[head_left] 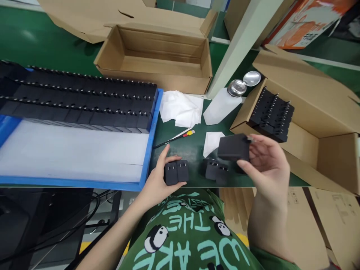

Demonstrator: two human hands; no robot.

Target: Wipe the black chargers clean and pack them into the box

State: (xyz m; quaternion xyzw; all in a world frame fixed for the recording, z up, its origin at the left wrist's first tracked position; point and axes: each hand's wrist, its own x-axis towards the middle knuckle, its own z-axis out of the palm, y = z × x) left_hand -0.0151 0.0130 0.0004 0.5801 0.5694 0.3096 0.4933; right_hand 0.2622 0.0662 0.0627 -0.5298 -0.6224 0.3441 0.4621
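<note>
My left hand (155,184) is wrapped around two black power adapters (177,173), which stand side by side at the bench's front edge with their metal prongs up. In my right hand (268,163), raised over the bench, another black power adapter (233,147) is gripped at its prong end between thumb and fingers. Below it, more black adapters (215,170) sit on the green surface, partly hidden by the held one. A small white cloth (211,142) lies just behind them.
To the left, a blue-edged tray (144,161) holds rows of adapters. An open carton (154,80) stands behind; another carton (337,150) at right contains several adapters. White wipes (182,108), a pump bottle (222,107), a cable (180,135) and a slanted post (242,41) occupy the middle.
</note>
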